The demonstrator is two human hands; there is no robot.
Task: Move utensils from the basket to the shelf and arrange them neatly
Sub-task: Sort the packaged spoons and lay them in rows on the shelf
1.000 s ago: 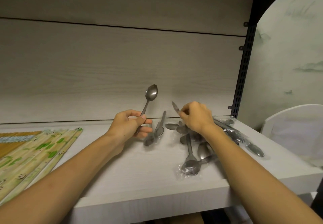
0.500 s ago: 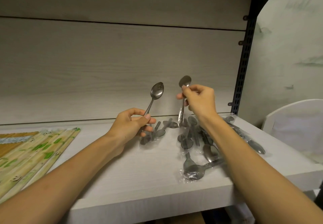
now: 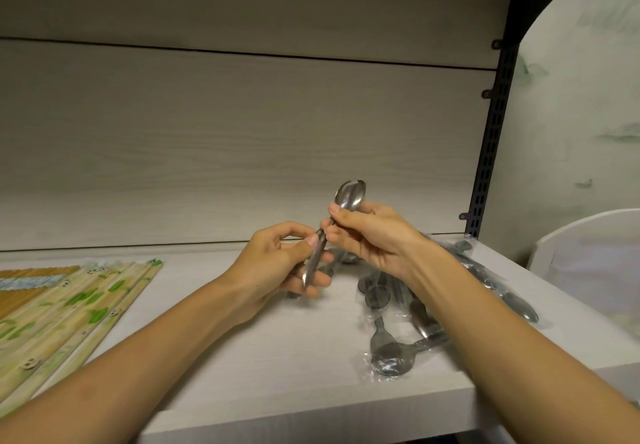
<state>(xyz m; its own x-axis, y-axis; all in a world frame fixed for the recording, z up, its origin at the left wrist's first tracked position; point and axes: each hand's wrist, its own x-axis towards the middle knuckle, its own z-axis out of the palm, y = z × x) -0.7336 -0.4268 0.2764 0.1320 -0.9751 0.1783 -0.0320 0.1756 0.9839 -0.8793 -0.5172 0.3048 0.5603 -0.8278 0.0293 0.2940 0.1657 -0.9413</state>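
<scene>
Closest to the camera is the front edge of the white shelf (image 3: 277,357), with packs of bamboo chopsticks (image 3: 69,305) laid out in a fan at the left and a messy heap of plastic-wrapped spoons (image 3: 391,346) at the right, sleeves crossing every which way, one or two near the lip. A bit further in, both hands meet over the middle of the board. The left hand (image 3: 277,270) has its fingers and thumb curled round the lower handle of the steel spoons (image 3: 349,195), and the right hand (image 3: 374,235) pinches them up near the neck just under the bowl, which points up at the pale wood back panel (image 3: 242,131). Looks like two spoons being nested together, though honestly I can't tell for sure where one ends and the other starts. No basket in view, unless that white thing (image 3: 588,253) far right is it. Risks as I see them: bare steel is slick, so if the bowls don't seat, one could slide out of the pinch and clatter into the heap, and a forearm brushing the wrapped ones could nudge them off the edge.
</scene>
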